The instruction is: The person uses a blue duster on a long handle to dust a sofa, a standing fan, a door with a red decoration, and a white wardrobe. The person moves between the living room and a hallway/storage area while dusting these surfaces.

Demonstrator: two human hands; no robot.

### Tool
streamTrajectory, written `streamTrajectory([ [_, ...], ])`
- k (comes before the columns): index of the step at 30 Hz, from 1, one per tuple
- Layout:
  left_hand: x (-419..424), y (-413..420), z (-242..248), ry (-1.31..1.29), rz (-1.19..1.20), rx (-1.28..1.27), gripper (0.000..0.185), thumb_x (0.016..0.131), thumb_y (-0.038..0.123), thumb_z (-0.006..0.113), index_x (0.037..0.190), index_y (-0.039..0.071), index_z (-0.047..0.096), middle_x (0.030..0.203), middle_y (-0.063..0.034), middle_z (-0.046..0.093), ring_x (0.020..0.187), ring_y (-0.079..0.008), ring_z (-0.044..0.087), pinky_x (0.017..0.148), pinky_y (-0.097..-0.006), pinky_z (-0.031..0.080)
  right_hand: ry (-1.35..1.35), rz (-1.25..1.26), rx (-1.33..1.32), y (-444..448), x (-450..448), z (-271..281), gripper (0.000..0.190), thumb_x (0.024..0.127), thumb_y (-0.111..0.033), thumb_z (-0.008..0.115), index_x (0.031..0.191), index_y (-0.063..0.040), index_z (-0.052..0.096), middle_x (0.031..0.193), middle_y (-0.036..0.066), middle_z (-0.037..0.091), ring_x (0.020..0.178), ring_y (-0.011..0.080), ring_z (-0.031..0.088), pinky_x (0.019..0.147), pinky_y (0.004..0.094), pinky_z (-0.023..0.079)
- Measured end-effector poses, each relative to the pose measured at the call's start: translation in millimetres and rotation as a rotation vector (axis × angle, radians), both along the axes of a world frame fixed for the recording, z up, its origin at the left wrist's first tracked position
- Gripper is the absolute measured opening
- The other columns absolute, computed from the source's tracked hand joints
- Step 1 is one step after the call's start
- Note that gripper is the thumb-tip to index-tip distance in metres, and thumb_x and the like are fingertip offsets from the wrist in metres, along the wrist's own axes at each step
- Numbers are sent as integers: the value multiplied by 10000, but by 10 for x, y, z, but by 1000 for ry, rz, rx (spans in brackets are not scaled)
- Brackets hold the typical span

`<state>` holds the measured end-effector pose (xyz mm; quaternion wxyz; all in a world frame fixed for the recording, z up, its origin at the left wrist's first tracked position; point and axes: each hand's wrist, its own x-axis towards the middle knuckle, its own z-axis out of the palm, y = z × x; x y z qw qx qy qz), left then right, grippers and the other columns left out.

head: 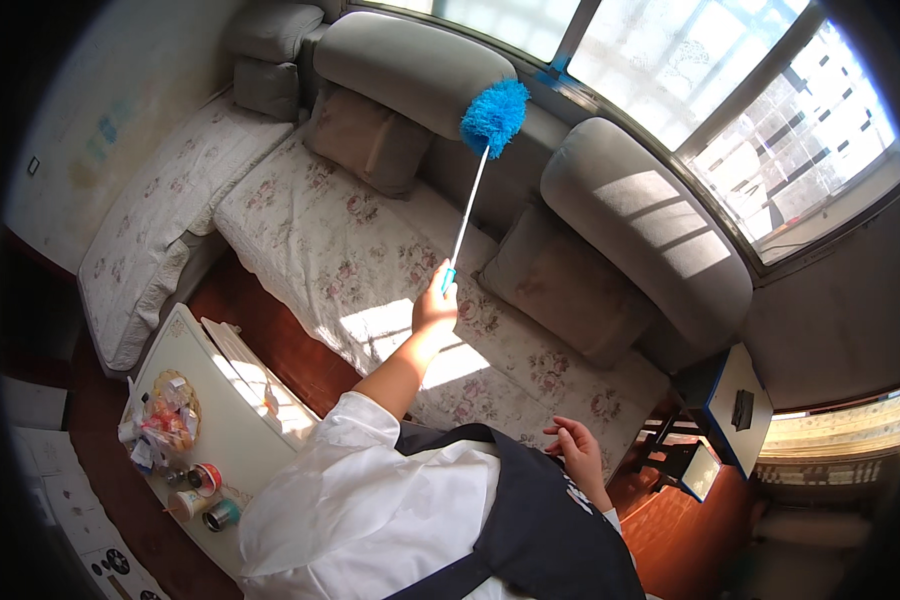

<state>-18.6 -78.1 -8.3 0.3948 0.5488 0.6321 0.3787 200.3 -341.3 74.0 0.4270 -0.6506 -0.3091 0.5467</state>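
Observation:
A microfibre duster with a fluffy blue head [495, 116] is gripped in my left hand [436, 307], by its blue handle at the lower end of a thin metal pole [469, 210]. My left arm reaches out over the sofa seat. The duster head overlaps the right end of a grey sofa back cushion [416, 67], below the window; whether it touches the cushion I cannot tell. My right hand [579, 454] hangs by the dark apron [547, 517], with loosely bent fingers and nothing in them.
A floral quilted cover [360, 247] lies over the sofa seat. Another back cushion [645, 225] and a brown pillow [562, 285] are on the right. At left stands a white coffee table [202, 367] with a snack basket [172, 412] and cups [187, 504]. A small blue-edged table [735, 405] stands right.

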Motion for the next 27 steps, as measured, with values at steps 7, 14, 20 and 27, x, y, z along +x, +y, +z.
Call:
streamTrajectory([
  [7, -67, -56, 359, 48, -41, -84, 459, 920, 232, 508, 1365, 286, 411, 1002, -176, 649, 895, -332, 636, 774, -388, 481, 20, -12, -4, -43, -20, -60, 280, 967, -150, 470, 1200, -5, 522, 1034, 74, 643, 723, 85, 584, 675, 214, 480],
  [14, 221, -47, 13, 46, -72, -71, 496, 937, 260, 470, 1406, 316, 317, 987, -189, 643, 908, -349, 630, 772, -422, 478, 23, -27, -26, -101, -38, -30, 288, 968, -146, 465, 1210, 2, 515, 1042, 77, 641, 727, 83, 585, 681, 208, 477],
  [20, 654, -170, -959, -113, -95, 16, 595, 888, 172, 558, 1421, 187, 293, 1066, -193, 618, 922, -334, 622, 812, -399, 474, 16, -8, -31, -120, -18, -38, 295, 970, -151, 462, 1218, 2, 509, 1049, 76, 639, 733, 79, 585, 687, 202, 473],
  [27, 778, -818, 215, -201, -342, -259, 584, 884, 203, 509, 1424, 153, 295, 963, -241, 626, 884, -367, 622, 778, -423, 466, 40, -21, -24, -154, -4, -63, 299, 969, -159, 466, 1220, -1, 509, 1052, 72, 637, 738, 79, 586, 691, 204, 474],
])
